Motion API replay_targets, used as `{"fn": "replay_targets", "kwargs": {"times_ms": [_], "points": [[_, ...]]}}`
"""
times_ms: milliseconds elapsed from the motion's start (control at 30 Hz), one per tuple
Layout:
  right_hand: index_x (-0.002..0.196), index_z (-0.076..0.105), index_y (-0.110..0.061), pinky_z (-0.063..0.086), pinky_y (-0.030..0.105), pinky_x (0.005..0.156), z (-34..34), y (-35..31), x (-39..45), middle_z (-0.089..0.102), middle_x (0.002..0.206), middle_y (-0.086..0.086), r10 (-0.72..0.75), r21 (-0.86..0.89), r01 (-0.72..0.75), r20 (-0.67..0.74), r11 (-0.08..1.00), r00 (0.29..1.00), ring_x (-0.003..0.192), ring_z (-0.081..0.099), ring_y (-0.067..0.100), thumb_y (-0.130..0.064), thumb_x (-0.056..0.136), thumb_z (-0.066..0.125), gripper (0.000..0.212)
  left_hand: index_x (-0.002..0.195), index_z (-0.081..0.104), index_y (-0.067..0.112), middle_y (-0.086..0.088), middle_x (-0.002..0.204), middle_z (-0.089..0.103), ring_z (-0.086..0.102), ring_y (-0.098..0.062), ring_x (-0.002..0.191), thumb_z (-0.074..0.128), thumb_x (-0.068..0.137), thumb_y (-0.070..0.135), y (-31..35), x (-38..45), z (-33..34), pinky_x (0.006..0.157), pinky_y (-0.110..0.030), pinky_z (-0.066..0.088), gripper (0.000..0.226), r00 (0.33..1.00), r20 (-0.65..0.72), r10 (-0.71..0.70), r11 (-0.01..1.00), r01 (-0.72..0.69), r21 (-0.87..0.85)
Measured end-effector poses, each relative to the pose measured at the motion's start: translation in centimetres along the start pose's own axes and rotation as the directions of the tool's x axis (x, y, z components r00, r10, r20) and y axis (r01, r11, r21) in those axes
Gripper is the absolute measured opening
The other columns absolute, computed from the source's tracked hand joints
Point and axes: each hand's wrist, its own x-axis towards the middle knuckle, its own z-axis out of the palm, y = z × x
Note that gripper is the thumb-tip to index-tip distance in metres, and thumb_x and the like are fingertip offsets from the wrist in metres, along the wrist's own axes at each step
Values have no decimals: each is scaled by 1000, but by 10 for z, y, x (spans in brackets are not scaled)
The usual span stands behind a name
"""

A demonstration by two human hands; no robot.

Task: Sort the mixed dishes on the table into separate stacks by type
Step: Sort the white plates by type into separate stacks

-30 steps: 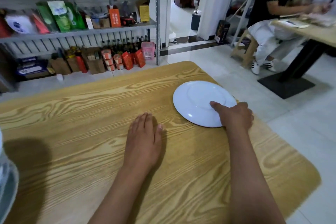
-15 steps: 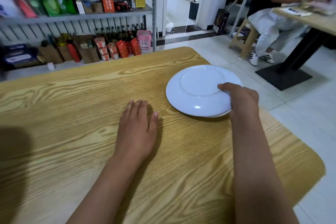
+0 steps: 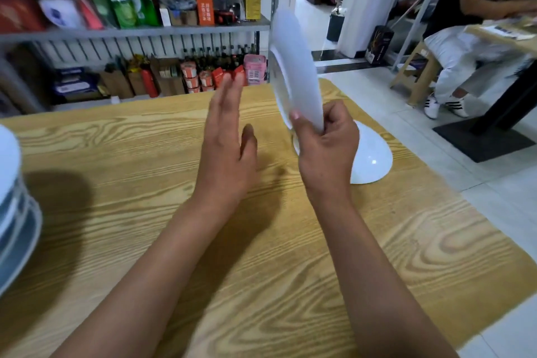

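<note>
Tilting nearly on edge above the light wooden worktop (image 3: 116,212), the round white plate (image 3: 296,73) is pinched at its lower rim by the right hand (image 3: 325,139), thumb on one face and fingers curled behind. Just beneath and to the right, a second white plate (image 3: 372,160) lies on the worktop, partly hidden by that hand. The left hand (image 3: 226,148) hovers beside the raised plate with fingers straight, holding nothing. A stack of white dishes (image 3: 14,212) sits at the far left edge. To flip it cleanly, the free palm should probably support the plate's face before lowering it squarely onto its match.
</note>
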Motion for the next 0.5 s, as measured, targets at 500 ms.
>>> {"fn": "replay_targets", "kwargs": {"times_ms": [500], "points": [[71,62,-4,33,54,105,19,23,-23,61,129,16,-579,-469,638,286,611,764,132,43,34,15,66,56,20,130,58,20,7,140,52,29,-27,141,70,82,28,-9,17,-48,106,-42,38,50,941,334,52,862,-211,461]]}}
